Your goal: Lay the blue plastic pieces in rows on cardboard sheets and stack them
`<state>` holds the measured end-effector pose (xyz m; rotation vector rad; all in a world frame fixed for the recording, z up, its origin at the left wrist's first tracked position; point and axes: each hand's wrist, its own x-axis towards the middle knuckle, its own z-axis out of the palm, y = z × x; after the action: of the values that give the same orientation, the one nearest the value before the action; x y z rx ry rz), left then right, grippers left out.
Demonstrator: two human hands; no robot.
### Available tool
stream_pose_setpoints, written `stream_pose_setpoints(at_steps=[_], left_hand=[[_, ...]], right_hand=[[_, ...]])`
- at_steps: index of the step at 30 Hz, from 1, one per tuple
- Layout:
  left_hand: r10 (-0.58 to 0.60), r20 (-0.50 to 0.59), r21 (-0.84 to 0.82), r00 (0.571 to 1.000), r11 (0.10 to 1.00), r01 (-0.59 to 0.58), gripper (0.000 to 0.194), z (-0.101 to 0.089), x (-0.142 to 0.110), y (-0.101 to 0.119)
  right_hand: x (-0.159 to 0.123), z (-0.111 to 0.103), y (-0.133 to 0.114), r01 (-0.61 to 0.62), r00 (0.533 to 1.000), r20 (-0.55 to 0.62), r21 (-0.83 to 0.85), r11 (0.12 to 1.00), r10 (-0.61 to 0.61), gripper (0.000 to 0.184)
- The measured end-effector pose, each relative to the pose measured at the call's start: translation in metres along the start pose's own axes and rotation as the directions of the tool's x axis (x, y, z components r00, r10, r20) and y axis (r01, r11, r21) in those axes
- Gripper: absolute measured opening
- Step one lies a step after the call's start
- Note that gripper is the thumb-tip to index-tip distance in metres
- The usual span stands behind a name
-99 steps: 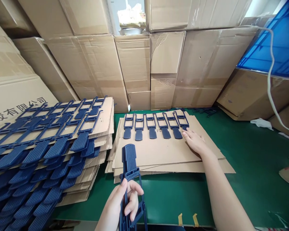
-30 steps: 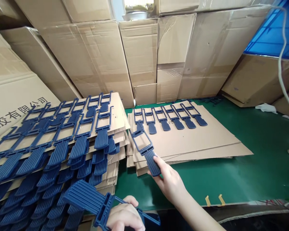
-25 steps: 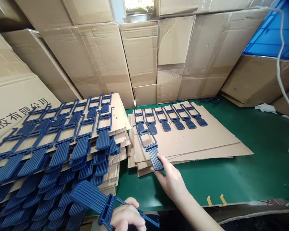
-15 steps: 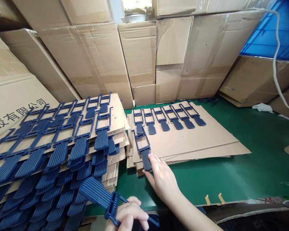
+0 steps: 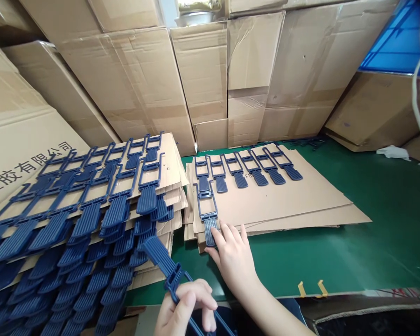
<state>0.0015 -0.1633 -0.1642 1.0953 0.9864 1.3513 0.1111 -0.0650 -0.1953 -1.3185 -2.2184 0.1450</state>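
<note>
My left hand point(image 5: 187, 305) is closed around the frame of a dark blue plastic part point(image 5: 163, 261), whose ribbed paddle points up and left. Some of its frame is hidden behind my fingers. My right hand point(image 5: 236, 259) has its fingers spread, the index fingertip touching the ribbed paddle of a similar blue part point(image 5: 206, 205). That one lies flat near the left edge of a cardboard sheet point(image 5: 283, 205), its thumb-side corner close to my thumb. Behind it, a row of several like parts point(image 5: 241, 170) lies along the sheet's far side.
On the left, a tall stack of cardboard layers point(image 5: 177, 179) carries many blue parts point(image 5: 86, 221), with paddles jutting out over the front. Cardboard boxes point(image 5: 126, 84) wall off the back of the green table point(image 5: 336, 261). Two yellow pieces point(image 5: 322, 288) sit at the front edge.
The part in my left hand has moved right and its paddle tilts more steeply. The part on the sheet is turned straighter, and my right fingers are more spread.
</note>
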Motion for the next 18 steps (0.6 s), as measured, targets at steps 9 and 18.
stream_pose_setpoints(at_steps=[9, 18], left_hand=[[-0.080, 0.276, -0.588, 0.958, 0.774, 0.233, 0.043, 0.013, 0.028, 0.005], [-0.295, 0.305, -0.568, 0.906, 0.708, 0.421, 0.043, 0.018, 0.052, 0.006]], right_hand=[[0.012, -0.029, 0.020, -0.245, 0.969, 0.215, 0.875, 0.417, 0.118, 0.043], [0.027, -0.076, 0.069, -0.557, 0.822, 0.569, 0.813, -0.170, 0.029, 0.032]])
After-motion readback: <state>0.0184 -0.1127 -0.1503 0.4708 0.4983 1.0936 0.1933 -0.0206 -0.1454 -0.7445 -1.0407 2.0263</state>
